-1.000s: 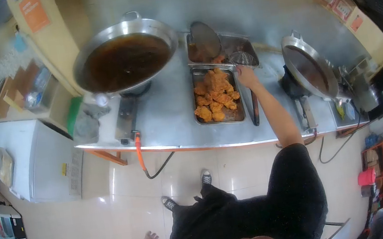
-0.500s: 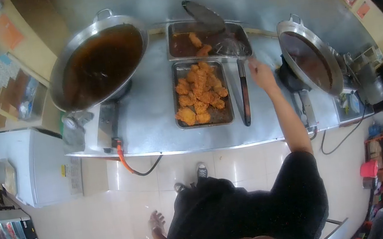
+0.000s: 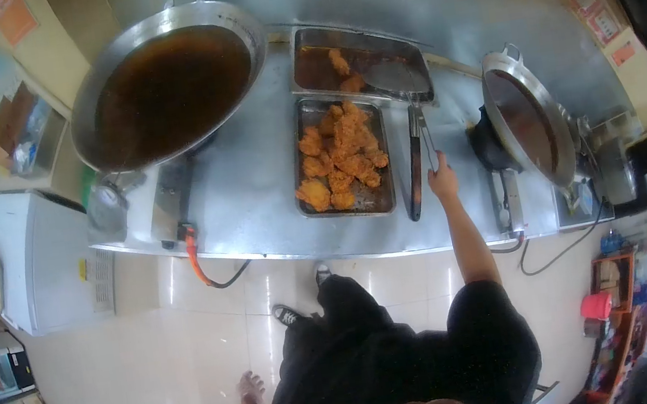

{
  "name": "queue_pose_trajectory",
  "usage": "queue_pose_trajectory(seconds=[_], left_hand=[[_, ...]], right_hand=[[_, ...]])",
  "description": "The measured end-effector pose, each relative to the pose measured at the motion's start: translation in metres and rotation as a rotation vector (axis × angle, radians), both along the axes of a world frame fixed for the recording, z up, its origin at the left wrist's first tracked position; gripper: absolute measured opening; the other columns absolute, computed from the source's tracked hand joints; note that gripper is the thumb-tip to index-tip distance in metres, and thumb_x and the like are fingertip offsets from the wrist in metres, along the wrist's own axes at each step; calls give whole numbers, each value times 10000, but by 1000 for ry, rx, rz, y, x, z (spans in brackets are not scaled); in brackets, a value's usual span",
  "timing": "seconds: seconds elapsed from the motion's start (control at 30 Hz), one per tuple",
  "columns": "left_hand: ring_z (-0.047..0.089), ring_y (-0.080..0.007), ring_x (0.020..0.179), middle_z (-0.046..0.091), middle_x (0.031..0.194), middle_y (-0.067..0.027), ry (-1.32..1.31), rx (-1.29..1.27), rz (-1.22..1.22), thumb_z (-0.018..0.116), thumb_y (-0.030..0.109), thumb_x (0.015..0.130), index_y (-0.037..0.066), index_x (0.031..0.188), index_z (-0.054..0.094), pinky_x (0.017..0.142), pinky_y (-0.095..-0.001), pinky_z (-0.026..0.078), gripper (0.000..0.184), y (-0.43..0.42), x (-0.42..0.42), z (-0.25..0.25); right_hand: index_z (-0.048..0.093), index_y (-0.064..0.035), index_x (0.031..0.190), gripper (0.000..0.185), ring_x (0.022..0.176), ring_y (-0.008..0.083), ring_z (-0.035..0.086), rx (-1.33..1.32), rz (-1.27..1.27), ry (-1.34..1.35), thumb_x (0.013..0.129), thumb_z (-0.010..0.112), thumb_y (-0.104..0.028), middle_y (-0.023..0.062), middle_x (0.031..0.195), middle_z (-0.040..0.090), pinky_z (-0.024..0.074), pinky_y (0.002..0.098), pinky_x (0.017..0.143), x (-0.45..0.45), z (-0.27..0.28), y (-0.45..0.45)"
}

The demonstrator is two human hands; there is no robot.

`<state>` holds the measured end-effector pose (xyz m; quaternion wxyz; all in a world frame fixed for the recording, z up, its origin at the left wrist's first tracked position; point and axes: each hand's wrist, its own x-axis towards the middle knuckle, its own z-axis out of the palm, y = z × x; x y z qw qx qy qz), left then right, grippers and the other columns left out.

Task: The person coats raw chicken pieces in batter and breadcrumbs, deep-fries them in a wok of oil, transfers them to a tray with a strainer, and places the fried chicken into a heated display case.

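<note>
My right hand is closed on the end of the thin metal handle of a mesh skimmer. Its round mesh head rests in the back metal tray, beside two fried pieces. Just left of that hand lies a dark brown handle, its far end by the tray's front rim. Golden fried chicken pieces are heaped in the front metal tray. Low beside my body hangs my left hand, whitish, fingers spread, holding nothing.
A large wok of dark oil stands at the left of the metal counter, and another wok at the right. An orange hose hangs over the front edge. A white chest appliance stands left.
The skimmer head, tilted up above the back tray before, has come down into it. My right hand has moved toward me along the counter. My left hand still hangs at my side.
</note>
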<state>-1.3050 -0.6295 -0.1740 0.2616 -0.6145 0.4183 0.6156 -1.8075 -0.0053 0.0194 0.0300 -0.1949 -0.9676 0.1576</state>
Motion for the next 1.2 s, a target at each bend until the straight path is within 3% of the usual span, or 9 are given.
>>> queue_pose_trajectory(seconds=[0.1,0.2,0.37,0.53,0.7,0.73,0.8,1.03,1.2], left_hand=[[499,-259,979,528,1147,-89,35,-11,158,464,412,858,127,1263,433,819,-425,372,496,4,0,3],[483,-253,1010,519,1173,-75,78,-128,220,463,456,851,139,1273,429,844,-427,354,528,29,-27,17],[481,-242,990,523,1142,-63,106,-147,185,495,481,828,152,1262,432,822,-416,349,548,83,-87,47],[480,-240,987,525,1130,-64,51,-159,216,530,491,809,150,1226,439,815,-410,348,546,137,-103,64],[493,-194,900,540,1041,-40,-126,-134,310,526,501,808,163,1178,462,780,-370,372,505,168,-71,77],[462,-230,1002,500,1141,-58,-159,-121,304,482,489,840,170,1243,409,851,-405,339,519,175,-73,91],[400,-302,1206,419,1342,-94,-216,-93,295,393,464,902,184,1371,303,994,-476,273,554,192,-94,122],[434,-269,1166,458,1295,-86,-160,-74,368,387,445,909,199,1345,342,957,-465,302,503,192,-56,73],[472,-255,1099,494,1246,-92,-113,-145,341,379,445,920,179,1327,365,922,-427,343,486,188,-63,72]], right_hand=[[396,-140,1278,519,855,395,590,177,75,221,799,591,-177,194,908,595,476,484,722,-3,-18,13],[537,-83,1102,351,832,356,584,312,299,516,770,627,-156,156,873,598,476,462,685,-46,33,7],[619,-78,801,73,782,336,581,112,559,656,732,640,-85,133,834,592,470,420,624,-184,99,-52],[622,-129,958,176,1036,309,546,275,591,216,814,608,-230,120,1082,568,373,547,869,-345,45,-99],[601,-101,1032,273,1062,290,546,370,560,-123,831,601,-286,106,1087,585,374,514,897,-430,11,-125],[601,-92,1036,292,1057,287,550,379,543,-170,829,604,-298,102,1082,589,377,509,894,-436,6,-129],[602,-88,1039,318,1039,281,561,411,575,-168,822,611,-321,102,1064,598,375,511,892,-448,-13,-126],[582,-80,1088,479,1058,289,567,407,653,-251,734,628,-400,111,1114,605,360,522,935,-471,-40,-115],[660,-60,934,391,936,309,604,91,584,-86,714,642,-382,139,949,653,428,493,844,-469,-11,-110]])
